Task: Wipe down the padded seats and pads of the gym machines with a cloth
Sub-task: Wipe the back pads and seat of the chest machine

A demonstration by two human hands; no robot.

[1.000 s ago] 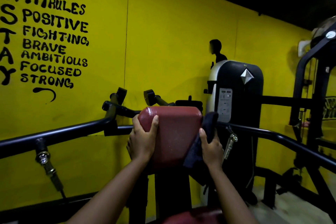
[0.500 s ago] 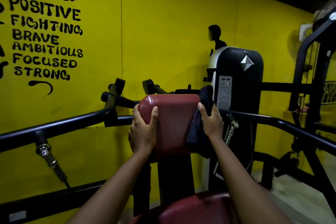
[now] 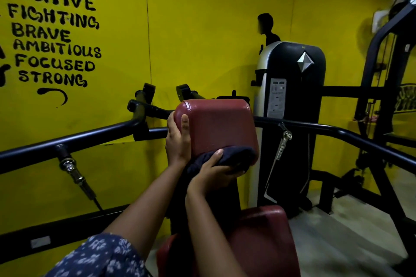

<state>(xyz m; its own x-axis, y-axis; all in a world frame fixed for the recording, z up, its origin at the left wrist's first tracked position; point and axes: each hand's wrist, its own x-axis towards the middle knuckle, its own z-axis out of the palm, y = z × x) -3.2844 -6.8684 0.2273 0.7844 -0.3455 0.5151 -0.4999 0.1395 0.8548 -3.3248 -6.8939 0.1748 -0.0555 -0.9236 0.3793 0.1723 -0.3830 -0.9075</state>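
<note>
yellow wall reads "brave ambitious focused strong"; left hand grips red pad, right hand clutches cloth.

Wall lettering: cut at left and top edges; machine label: print too small to read; seat pad: cropped at bottom.
</note>
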